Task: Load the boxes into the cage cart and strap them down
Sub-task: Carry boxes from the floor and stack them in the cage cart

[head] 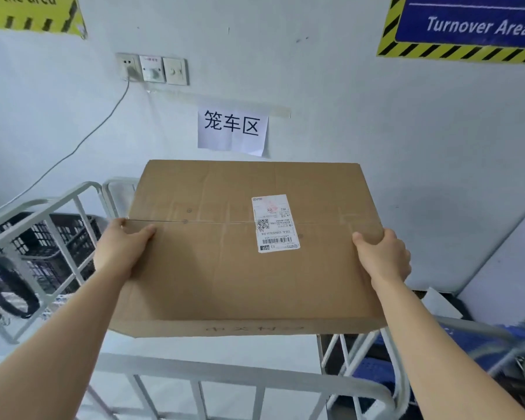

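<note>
Right now, in the head view, you hold a flat cardboard box [249, 247] up over the cage cart [240, 377]. Your left hand [120, 248] clasps its left edge with the thumb on top, and your right hand [382, 256] curls round the right edge. The box hangs level above the cart's front rail, its shipping label [275, 223] facing up. You look to be mid-loading; next, lower it squarely between the rails and let go only once it sits flat. No strap is visible.
</note>
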`<action>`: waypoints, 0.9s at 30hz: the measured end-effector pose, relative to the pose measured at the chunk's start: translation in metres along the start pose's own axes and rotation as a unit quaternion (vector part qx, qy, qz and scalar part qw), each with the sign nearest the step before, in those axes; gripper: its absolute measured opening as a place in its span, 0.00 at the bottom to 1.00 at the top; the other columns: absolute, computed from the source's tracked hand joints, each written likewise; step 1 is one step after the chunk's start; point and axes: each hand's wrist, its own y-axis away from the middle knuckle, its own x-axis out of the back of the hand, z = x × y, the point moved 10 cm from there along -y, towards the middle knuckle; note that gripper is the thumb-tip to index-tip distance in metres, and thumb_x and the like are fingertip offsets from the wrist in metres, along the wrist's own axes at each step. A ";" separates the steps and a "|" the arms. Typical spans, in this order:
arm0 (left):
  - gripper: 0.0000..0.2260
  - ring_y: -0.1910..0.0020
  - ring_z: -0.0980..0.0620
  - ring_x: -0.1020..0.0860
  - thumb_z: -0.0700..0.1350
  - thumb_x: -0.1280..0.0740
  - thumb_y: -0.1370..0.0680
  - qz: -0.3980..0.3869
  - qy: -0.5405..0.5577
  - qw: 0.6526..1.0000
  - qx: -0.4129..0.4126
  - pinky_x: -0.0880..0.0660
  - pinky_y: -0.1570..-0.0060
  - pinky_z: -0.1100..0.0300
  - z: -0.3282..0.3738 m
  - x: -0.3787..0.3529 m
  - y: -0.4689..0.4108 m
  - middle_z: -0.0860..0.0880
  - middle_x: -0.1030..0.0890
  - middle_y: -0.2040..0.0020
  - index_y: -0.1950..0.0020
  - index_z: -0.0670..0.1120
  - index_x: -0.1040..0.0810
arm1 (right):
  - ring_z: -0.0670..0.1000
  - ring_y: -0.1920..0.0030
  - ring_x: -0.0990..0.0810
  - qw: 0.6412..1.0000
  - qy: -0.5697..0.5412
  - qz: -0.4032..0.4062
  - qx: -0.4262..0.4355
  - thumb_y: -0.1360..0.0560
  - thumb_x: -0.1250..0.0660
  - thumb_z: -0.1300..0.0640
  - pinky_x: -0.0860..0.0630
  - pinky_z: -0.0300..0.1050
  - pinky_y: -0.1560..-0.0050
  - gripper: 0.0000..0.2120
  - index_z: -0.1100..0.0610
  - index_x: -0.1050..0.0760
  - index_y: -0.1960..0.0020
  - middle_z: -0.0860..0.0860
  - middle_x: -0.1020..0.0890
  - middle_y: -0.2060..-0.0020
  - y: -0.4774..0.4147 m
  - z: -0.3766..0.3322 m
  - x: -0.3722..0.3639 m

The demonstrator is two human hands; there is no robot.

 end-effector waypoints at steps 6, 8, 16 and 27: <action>0.32 0.37 0.40 0.26 0.56 0.29 0.27 -0.046 -0.021 0.999 0.017 0.27 0.43 0.46 -0.022 -0.054 -0.073 0.44 0.25 0.33 0.27 0.46 0.33 | 0.62 0.36 0.28 0.999 0.034 -0.025 -0.033 0.24 0.35 0.40 0.30 0.62 0.36 0.30 0.57 0.33 0.30 0.58 0.25 0.37 -0.035 -0.004 -0.076; 0.31 0.38 0.40 0.26 0.56 0.29 0.27 -0.056 -0.032 0.998 0.023 0.27 0.44 0.47 -0.029 -0.072 -0.092 0.44 0.25 0.34 0.27 0.46 0.33 | 0.62 0.36 0.28 0.997 0.045 -0.040 -0.044 0.25 0.35 0.40 0.29 0.62 0.37 0.30 0.58 0.33 0.30 0.58 0.25 0.37 -0.047 0.001 -0.101; 0.31 0.37 0.40 0.27 0.55 0.30 0.26 -0.101 -0.072 0.989 0.084 0.27 0.42 0.46 -0.073 -0.174 -0.145 0.44 0.26 0.33 0.26 0.48 0.35 | 0.62 0.37 0.27 0.989 0.052 -0.088 -0.111 0.28 0.32 0.39 0.27 0.61 0.39 0.33 0.58 0.33 0.32 0.57 0.24 0.37 -0.108 0.043 -0.205; 0.31 0.38 0.40 0.27 0.50 0.28 0.27 -0.139 -0.116 0.969 0.166 0.28 0.47 0.50 -0.153 -0.314 -0.197 0.44 0.25 0.36 0.27 0.49 0.34 | 0.62 0.37 0.28 0.975 0.087 -0.138 -0.148 0.28 0.29 0.43 0.29 0.62 0.37 0.31 0.58 0.32 0.33 0.57 0.23 0.38 -0.178 0.110 -0.335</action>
